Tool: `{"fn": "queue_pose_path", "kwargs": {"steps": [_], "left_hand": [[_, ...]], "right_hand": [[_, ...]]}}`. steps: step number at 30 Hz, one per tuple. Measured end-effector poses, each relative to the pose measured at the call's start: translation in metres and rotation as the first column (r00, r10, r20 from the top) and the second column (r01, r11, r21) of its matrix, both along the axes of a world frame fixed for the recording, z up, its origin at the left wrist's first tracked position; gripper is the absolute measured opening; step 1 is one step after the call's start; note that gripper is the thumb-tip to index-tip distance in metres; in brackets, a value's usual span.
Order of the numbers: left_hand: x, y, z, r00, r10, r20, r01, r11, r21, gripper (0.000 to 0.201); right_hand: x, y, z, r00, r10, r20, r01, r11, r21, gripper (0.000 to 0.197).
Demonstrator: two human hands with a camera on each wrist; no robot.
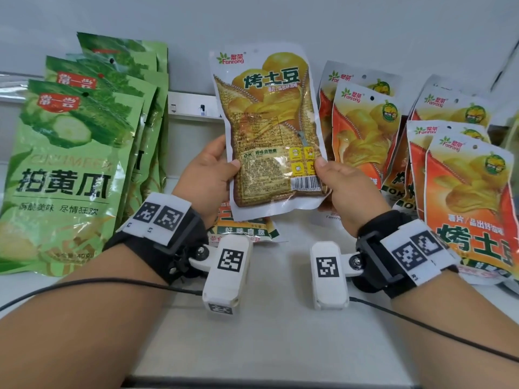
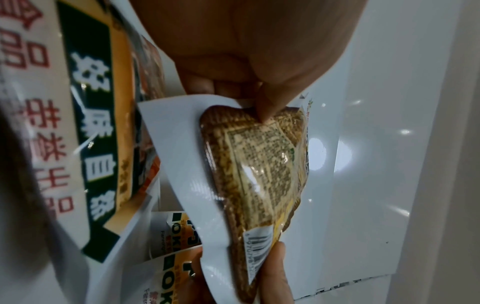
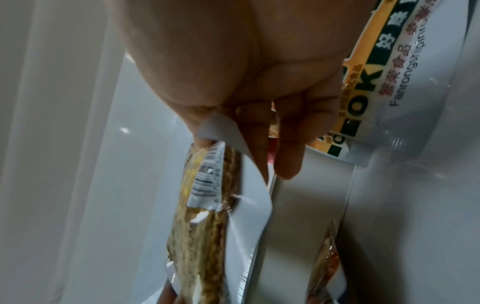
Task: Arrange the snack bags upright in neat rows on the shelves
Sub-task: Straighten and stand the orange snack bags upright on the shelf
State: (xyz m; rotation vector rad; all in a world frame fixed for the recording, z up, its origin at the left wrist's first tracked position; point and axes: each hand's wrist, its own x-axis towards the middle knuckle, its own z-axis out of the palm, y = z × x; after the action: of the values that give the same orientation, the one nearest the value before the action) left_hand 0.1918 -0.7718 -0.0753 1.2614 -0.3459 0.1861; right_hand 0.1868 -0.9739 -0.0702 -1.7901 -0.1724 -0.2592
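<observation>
White shelf (image 1: 280, 318) under you, pale wall behind. Your left hand (image 1: 209, 175) pinches the yellow potato bag (image 1: 269, 127) on its left edge, thumb on the printed side, fingers (image 2: 207, 86) curled behind. Your right hand (image 1: 348, 189) grips the same bag at the lower right corner, thumb by the barcode, fingers (image 3: 288, 144) behind it. The bag is held upright above the shelf, centre of view, back side with text panel facing you, tilted slightly left. Green cucumber bags (image 1: 70, 153) stand in a leaning row on the left, overlapping front to back. Orange potato bags (image 1: 365, 130) stand just right of the held bag, and more orange bags (image 1: 471, 203) stack in front at far right. One flat bag (image 1: 247, 231) lies on the shelf under the held one, mostly hidden by your left hand. Black wrist straps (image 1: 168, 242) with marker tags on both wrists, cables trailing back.
</observation>
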Motion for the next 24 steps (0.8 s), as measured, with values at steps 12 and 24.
{"fn": "queue_pose_path", "kwargs": {"steps": [12, 24], "left_hand": [[0.0, -0.002, -0.005, 0.994, -0.096, -0.057, 0.1, 0.992, 0.075, 0.042], [-0.007, -0.006, 0.001, 0.978, -0.205, 0.038, 0.205, 0.979, 0.011, 0.041]], "right_hand": [[-0.004, 0.003, 0.007, 0.995, 0.071, 0.063, -0.087, 0.941, 0.326, 0.018], [-0.011, 0.001, 0.017, 0.992, 0.068, 0.11, -0.115, 0.852, 0.511, 0.015]]}}
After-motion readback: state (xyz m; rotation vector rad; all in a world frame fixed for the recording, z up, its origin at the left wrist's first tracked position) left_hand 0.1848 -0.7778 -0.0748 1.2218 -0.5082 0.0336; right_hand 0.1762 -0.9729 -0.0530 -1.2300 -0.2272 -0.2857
